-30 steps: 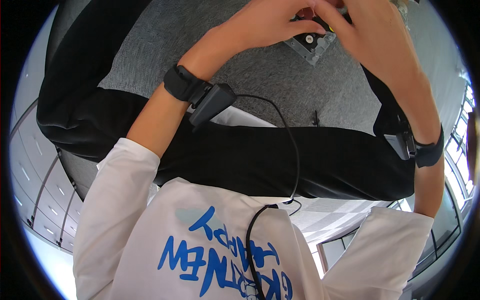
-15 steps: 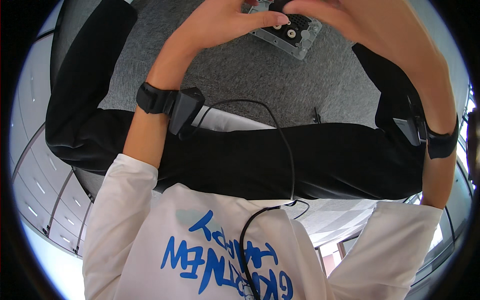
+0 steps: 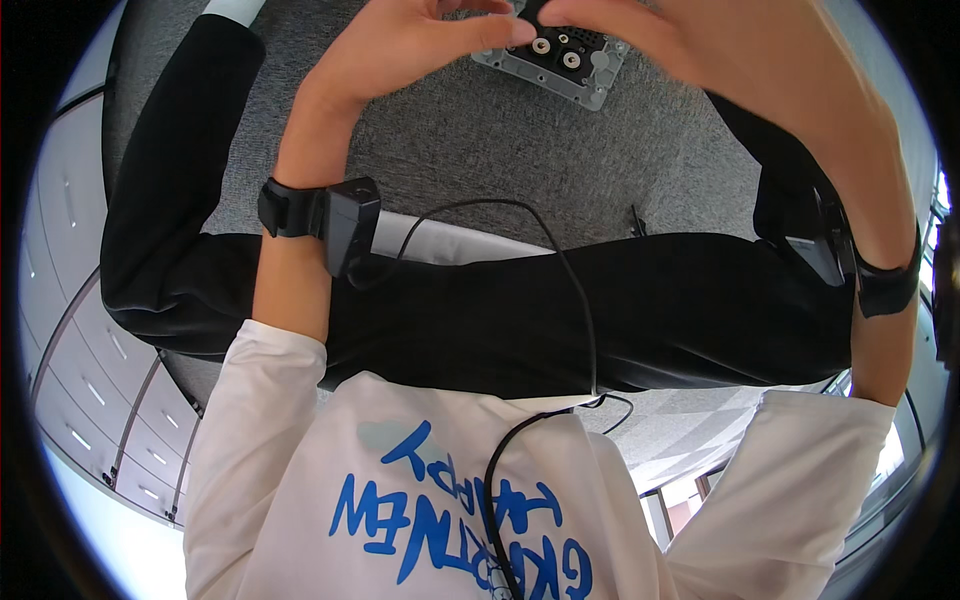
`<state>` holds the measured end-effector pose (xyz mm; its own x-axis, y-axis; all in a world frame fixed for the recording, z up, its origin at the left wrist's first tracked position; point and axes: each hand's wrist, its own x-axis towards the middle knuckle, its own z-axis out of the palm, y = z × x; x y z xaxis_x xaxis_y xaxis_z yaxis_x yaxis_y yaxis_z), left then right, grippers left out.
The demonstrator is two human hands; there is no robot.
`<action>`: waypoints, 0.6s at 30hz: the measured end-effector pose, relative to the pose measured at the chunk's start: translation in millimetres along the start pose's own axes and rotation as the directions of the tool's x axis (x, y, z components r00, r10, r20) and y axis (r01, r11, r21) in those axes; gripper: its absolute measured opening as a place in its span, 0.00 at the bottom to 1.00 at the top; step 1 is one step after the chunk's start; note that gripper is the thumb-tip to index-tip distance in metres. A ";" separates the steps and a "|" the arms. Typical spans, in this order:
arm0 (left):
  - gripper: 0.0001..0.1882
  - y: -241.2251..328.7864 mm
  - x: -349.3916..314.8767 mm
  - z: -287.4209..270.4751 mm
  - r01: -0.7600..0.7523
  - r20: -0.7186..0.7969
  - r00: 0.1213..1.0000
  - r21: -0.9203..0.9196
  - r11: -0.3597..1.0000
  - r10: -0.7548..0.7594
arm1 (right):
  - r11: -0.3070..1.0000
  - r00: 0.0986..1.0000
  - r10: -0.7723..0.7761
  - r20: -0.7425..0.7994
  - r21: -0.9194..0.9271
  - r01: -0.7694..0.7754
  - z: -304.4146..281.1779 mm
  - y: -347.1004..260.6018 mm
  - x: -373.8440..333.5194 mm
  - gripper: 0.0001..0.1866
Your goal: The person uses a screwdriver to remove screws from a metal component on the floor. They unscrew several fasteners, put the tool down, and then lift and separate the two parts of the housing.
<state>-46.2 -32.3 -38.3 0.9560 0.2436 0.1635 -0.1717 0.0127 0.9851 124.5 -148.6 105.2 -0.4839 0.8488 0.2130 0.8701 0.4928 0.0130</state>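
Note:
At the top edge lies a grey metal housing (image 3: 545,82) with a black panel carrying round, light-coloured fittings; its far part is cut off by the frame. Over its left side comes my left hand (image 3: 410,40), fingers curled and thumb reaching toward a small black piece (image 3: 534,8). From the right, my right hand (image 3: 700,40) bends in with its thumb at that same piece; its other fingers are out of frame. Both hands look closed around something there, but what exactly they grip cannot be made out.
Grey carpet (image 3: 440,150) lies under the housing. My black-trousered legs (image 3: 600,310) are folded around the area. Each wrist wears a black strap with a device (image 3: 352,225), and a thin black cable (image 3: 565,265) loops across my lap. White panelled cabinets (image 3: 80,330) stand at left.
My left hand and wrist have shifted slightly left and up in the picture. The housing also sits a little further left and higher, and more of its round fittings show.

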 end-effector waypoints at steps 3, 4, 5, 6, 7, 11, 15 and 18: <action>0.24 -4.3 6.9 13.7 -0.119 0.046 0.992 -0.037 0.992 0.121 | 0.964 0.901 0.194 0.388 -0.247 -0.101 -10.4 13.0 1.7 0.19; 0.25 0.2 6.3 15.2 -0.096 0.043 0.994 -0.075 0.993 0.099 | 0.966 0.904 0.200 0.378 -0.228 -0.118 -9.5 9.6 0.8 0.19; 0.25 4.7 6.2 16.9 -0.074 0.040 0.996 -0.113 0.991 0.079 | 0.968 0.905 0.202 0.373 -0.219 -0.126 -8.8 7.5 -0.2 0.20; 0.25 11.8 4.7 14.9 -0.029 0.041 0.999 -0.018 0.999 0.030 | 0.968 0.906 0.206 0.369 -0.210 -0.135 -8.6 5.3 -1.4 0.20; 0.24 18.0 1.1 12.5 0.022 0.030 0.999 0.082 0.996 -0.024 | 0.994 0.949 0.106 0.297 -0.036 -0.100 -6.7 4.0 -1.8 0.19; 0.25 5.8 -4.3 -7.0 0.197 0.080 0.976 0.058 0.979 -0.201 | 0.951 0.997 -0.074 -0.010 0.301 0.074 -2.1 5.1 -5.1 0.17; 0.23 13.4 -3.8 4.8 0.093 0.001 0.996 -0.056 0.994 -0.093 | 0.984 0.954 -0.023 0.299 0.177 -0.032 -14.6 6.8 -1.8 0.17; 0.22 6.0 4.5 16.8 -0.060 -0.019 0.998 -0.004 0.998 0.060 | 0.996 0.951 0.086 0.298 -0.058 -0.072 -13.8 5.0 -3.2 0.16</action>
<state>-38.9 -47.4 -30.8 0.9395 0.2619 0.2208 -0.2293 0.0019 0.9734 131.8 -151.5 118.1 -0.4131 0.9065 -0.0874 0.9066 0.4184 0.0544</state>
